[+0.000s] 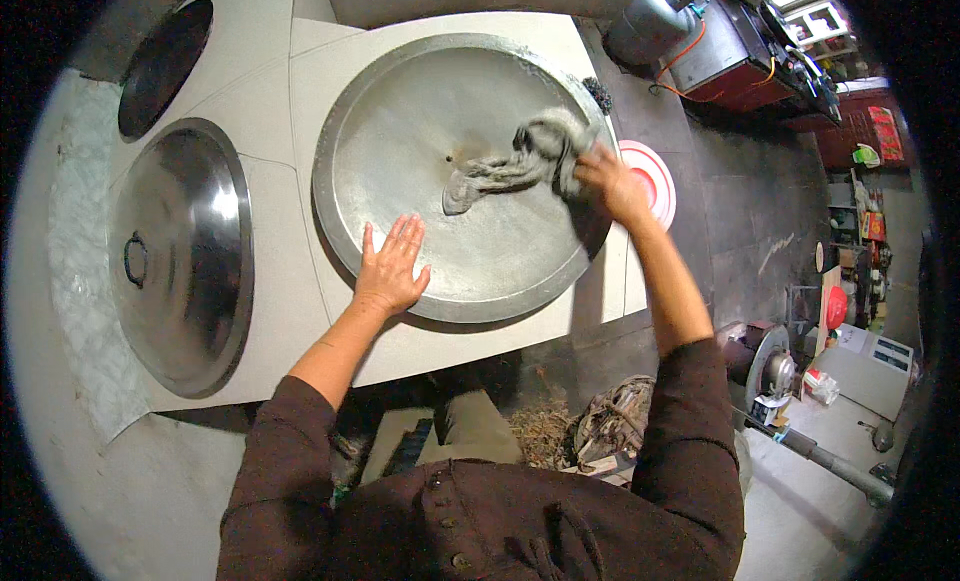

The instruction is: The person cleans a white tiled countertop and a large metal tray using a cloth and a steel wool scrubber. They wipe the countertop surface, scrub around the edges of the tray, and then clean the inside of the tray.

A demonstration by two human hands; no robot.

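Note:
A large round grey metal griddle plate (405, 123) lies on a pale tiled counter. My left hand (391, 272) rests on its near left rim, fingers spread, holding nothing. At the plate's right side is my right hand (611, 182), slightly blurred, its fingers at the edge of a crumpled grey cloth (536, 157). The cloth trails leftward over the plate towards a small dark spot near the middle. Whether the fingers grip the cloth or only press on it cannot be made out. Part of the cloth beside the hand is in shadow.
Left of the plate sits a domed metal lid (184, 258) with a loop handle, below a round dark opening (165, 69). A dark scouring pad (598, 95) lies at the counter's right edge. Beyond are a red-and-white basin (651, 182), a gas cylinder (651, 26) with an orange hose, and a blower (761, 367).

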